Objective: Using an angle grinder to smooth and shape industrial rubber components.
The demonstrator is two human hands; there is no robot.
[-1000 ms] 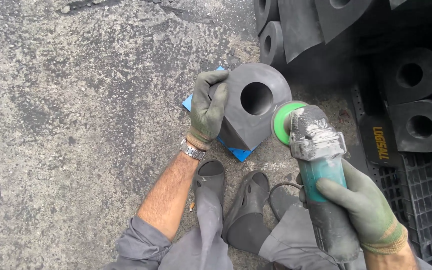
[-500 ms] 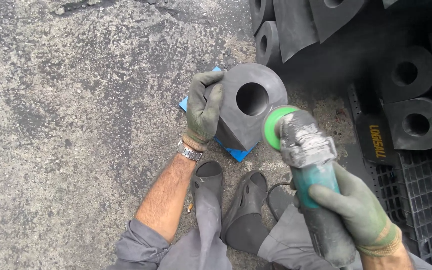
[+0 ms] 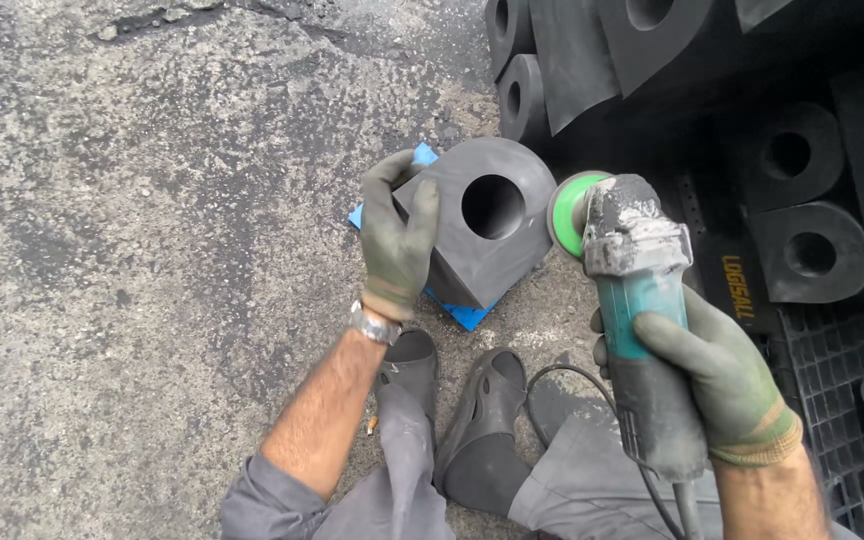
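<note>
Blocks first: one dark block with a round hole (image 3: 487,225) sits at frame centre on a blue pad (image 3: 464,313), with at least five more dark holed blocks (image 3: 810,250) stacked at upper right. Your left hand (image 3: 397,240) clamps its gloved fingers over the centre block's left edge. Your right hand (image 3: 717,380), at lower right, grips one angle grinder (image 3: 637,300), whose green disc (image 3: 574,212) is just beside the block's right face.

**What you are wearing**

Your left hand (image 3: 397,240) and right hand (image 3: 722,375) wear grimy olive-green gloves with tan cuffs. A metal wristwatch (image 3: 374,325) circles your left wrist. Grey sleeves are rolled up, trousers grey, clogs (image 3: 482,400) dark grey.
</note>
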